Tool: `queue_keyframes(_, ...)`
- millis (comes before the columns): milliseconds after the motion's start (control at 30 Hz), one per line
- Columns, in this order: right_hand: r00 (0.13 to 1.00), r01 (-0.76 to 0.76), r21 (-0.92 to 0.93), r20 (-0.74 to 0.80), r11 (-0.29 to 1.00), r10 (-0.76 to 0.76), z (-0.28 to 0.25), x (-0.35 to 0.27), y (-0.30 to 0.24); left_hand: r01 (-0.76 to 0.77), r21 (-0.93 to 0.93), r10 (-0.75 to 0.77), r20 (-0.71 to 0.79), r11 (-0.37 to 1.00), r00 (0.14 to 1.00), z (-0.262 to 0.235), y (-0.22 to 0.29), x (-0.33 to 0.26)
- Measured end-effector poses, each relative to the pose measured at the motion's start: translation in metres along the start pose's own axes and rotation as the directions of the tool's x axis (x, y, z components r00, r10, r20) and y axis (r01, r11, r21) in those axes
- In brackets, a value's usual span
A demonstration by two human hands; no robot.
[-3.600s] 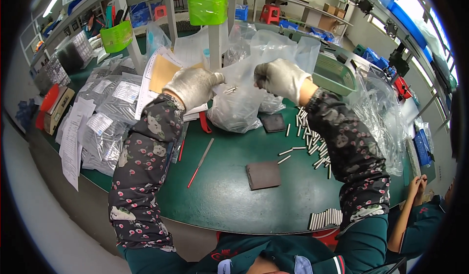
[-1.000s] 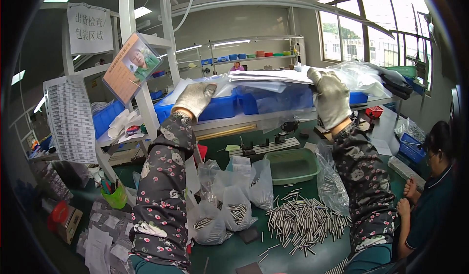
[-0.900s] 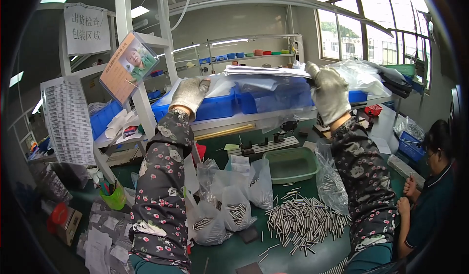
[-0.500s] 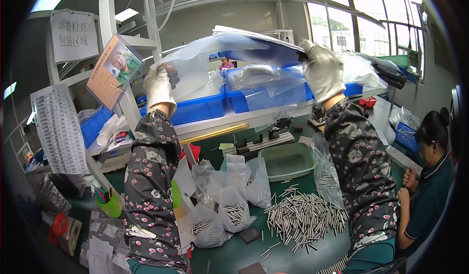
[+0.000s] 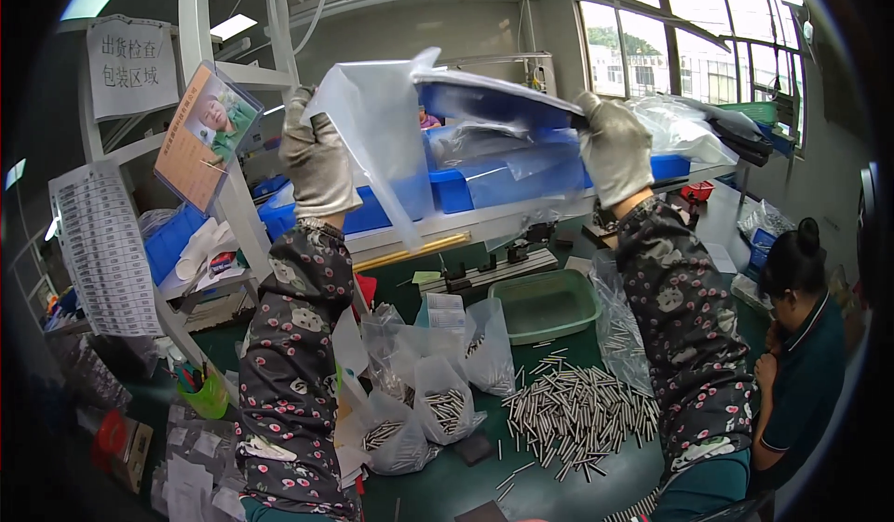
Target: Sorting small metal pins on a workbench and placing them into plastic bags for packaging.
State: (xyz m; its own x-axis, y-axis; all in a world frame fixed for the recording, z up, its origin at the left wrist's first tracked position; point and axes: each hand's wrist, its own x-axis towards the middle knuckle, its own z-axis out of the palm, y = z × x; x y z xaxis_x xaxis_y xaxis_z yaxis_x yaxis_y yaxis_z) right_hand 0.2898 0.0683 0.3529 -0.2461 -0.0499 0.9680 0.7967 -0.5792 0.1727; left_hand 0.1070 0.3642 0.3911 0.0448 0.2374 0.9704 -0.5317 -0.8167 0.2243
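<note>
small clear bags [image 5: 438,408] below hold metal pins, while your left hand [image 5: 319,163] and right hand [image 5: 613,148] each grip the raised clear plastic bag [image 5: 400,140].

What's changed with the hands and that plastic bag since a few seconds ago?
Both gloved hands, left hand and right hand, have risen from the green table to head height. They now grip a large clear plastic bag, pulled off the shelf and stretched out between them. Unchanged: the small filled bags, the pile of metal pins and the green tray on the table.
</note>
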Motion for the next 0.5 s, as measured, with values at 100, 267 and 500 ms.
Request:
queue_keyframes(100, 0.992, -0.126, -0.12, 0.0, 0.985, 0.127, -0.013, 0.021, 0.014, -0.027, -0.038, 0.025, -0.056, 0.999, 0.998, 0.017, -0.006, 0.008)
queue_keyframes(267, 0.965, -0.25, -0.106, -0.112, 0.962, 0.239, -0.035, 0.042, 0.037, -0.092, 0.053, 0.086, 0.106, 0.994, 0.991, 0.059, -0.011, 0.006)
queue_keyframes(500, 0.978, -0.151, -0.152, -0.165, 0.977, 0.126, -0.062, 0.047, 0.064, -0.413, 0.743, -0.056, 0.515, 0.527, 0.855, 0.093, 0.02, -0.024)
